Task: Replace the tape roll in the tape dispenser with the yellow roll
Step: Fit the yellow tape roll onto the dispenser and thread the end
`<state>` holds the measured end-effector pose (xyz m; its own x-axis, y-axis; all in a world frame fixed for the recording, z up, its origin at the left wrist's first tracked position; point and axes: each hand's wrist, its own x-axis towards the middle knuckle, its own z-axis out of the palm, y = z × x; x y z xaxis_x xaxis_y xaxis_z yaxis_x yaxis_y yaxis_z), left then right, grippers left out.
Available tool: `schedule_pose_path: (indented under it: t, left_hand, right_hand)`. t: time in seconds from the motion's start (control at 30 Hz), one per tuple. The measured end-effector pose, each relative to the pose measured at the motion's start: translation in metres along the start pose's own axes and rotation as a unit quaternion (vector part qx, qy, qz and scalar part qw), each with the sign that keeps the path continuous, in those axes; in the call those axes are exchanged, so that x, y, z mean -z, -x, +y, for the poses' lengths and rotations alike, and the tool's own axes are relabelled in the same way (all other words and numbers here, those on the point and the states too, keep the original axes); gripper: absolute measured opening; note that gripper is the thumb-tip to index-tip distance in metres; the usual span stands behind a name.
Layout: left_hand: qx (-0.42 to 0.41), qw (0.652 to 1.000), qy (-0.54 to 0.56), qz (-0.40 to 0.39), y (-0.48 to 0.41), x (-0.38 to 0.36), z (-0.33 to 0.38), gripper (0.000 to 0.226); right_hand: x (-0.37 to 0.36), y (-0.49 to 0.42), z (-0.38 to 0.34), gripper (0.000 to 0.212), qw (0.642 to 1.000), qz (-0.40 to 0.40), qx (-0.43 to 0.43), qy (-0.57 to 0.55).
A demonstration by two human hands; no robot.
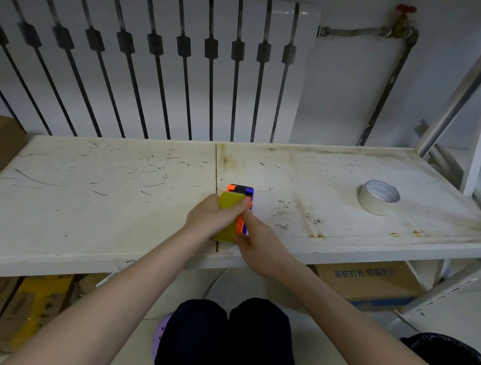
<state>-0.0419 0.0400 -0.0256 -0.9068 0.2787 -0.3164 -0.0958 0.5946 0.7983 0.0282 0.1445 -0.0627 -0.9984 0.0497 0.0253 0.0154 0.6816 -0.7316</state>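
Head view: left hand [209, 216] gripped the yellow roll [229, 208] against the dispenser [242, 205] at the shelf's [110, 196] front; right hand [258, 240] pinched the dispenser. Seating step; next needs threading tape.

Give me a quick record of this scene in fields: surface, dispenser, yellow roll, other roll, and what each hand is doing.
surface: scuffed white shelf
dispenser: orange and blue tape dispenser, near the shelf's front edge
yellow roll: yellow roll against the dispenser, gripped by the left hand
other roll: pale tape roll lying flat to the right, apart from both hands
right hand: right hand on the dispenser's side, fingers at the roll
seating: cannot tell if the roll is fully mounted
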Motion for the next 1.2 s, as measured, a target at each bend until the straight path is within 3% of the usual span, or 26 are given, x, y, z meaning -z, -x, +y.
schedule_pose_path:
  t: [0.13, 0.23, 0.33, 0.47, 0.6, 0.97, 1.2]
  left_hand:
    - [-0.002, 1.000, -0.026, 0.011, -0.003, 0.004, -0.001, 0.054]
    - [-0.020, 0.999, -0.007, -0.037, -0.001, 0.008, -0.002, 0.030]
    - [-0.025, 0.996, 0.019, -0.081, 0.001, 0.015, -0.004, 0.014]
    - [-0.022, 0.993, 0.022, -0.110, 0.002, 0.022, -0.008, 0.037]
    - [-0.029, 0.989, 0.025, -0.139, 0.004, 0.027, -0.017, 0.043]
    - [-0.074, 0.988, 0.008, -0.135, 0.009, 0.026, -0.019, 0.041]
    - [-0.095, 0.987, -0.067, -0.107, 0.011, 0.019, -0.012, 0.042]
  right_hand:
    - [0.010, 0.012, 0.010, 0.057, 0.998, 0.003, 0.026, -0.058]
    - [0.020, 0.012, 0.012, 0.045, 0.988, 0.104, -0.037, -0.106]
    - [0.025, 0.003, 0.013, 0.035, 0.981, 0.172, -0.068, -0.065]
    - [0.022, -0.008, 0.007, 0.028, 0.986, 0.143, -0.080, -0.036]
    - [0.018, -0.013, 0.003, 0.031, 0.989, 0.090, -0.114, -0.021]
    - [0.019, 0.002, -0.025, 0.023, 0.980, 0.183, -0.066, 0.030]
    - [0.029, -0.006, -0.021, 0.026, 0.976, 0.176, -0.125, -0.006]
